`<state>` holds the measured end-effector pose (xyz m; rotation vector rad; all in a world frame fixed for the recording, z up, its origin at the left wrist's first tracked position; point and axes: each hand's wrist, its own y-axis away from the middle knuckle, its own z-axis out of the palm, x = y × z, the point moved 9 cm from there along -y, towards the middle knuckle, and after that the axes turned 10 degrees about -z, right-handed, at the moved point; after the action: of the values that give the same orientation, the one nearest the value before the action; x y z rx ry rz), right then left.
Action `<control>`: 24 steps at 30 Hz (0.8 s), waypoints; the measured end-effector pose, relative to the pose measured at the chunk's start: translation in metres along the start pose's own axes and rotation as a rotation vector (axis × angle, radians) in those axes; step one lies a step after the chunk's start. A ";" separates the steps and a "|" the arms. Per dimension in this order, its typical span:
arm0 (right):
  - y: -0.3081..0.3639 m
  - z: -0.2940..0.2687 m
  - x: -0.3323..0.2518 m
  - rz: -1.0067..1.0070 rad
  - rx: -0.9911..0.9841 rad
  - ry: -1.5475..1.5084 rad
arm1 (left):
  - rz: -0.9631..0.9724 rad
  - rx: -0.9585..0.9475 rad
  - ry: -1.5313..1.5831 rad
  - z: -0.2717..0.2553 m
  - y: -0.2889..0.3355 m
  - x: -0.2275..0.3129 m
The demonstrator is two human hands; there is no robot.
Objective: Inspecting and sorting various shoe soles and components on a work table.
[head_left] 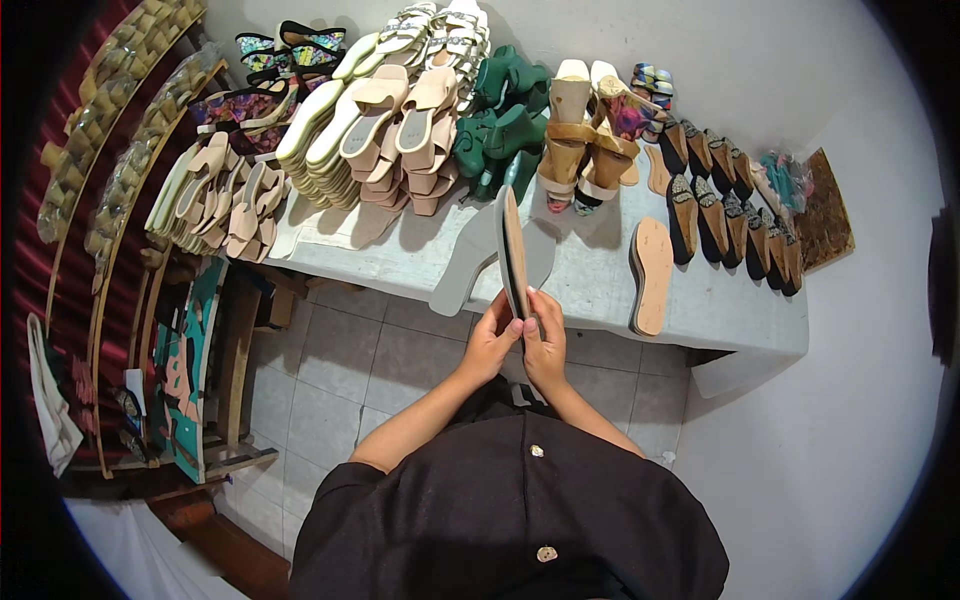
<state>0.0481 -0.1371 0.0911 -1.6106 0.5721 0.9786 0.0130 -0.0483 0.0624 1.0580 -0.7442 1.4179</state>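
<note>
Before me I hold a thin tan-and-dark shoe sole (514, 250) on edge by its near end, possibly more than one layer pressed together. My left hand (488, 345) closes on its left side and my right hand (545, 338) on its right, with the thumbs close together. Just beyond, a grey sole (462, 268) lies flat on the table's front edge. Another grey sole (543, 250) lies partly hidden behind the held one. Farther right rests a peach-coloured insole (653, 278) on a grey layer.
Along the back of the white-covered table (590, 290) stand beige slide sandals (375, 125), green shoe forms (505, 125), clear-topped shoes (572, 130) and dark embellished flats (705, 210). Wooden racks (120, 170) rise at the left. A white wall (860, 330) bounds the right side.
</note>
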 end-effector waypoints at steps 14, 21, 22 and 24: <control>-0.006 -0.010 0.001 0.034 -0.105 0.037 | -0.013 -0.006 0.019 0.003 -0.009 0.002; -0.015 -0.024 0.003 0.124 -0.284 0.366 | -0.069 0.252 0.059 -0.018 -0.028 -0.001; -0.014 -0.024 -0.001 0.122 -0.258 0.400 | -0.064 0.254 0.035 -0.017 -0.031 -0.002; -0.008 -0.025 0.002 0.096 -0.258 0.510 | -0.061 0.243 0.008 -0.012 -0.038 -0.006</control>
<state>0.0629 -0.1586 0.0956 -2.0999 0.9021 0.7269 0.0474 -0.0351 0.0472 1.2501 -0.5375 1.4854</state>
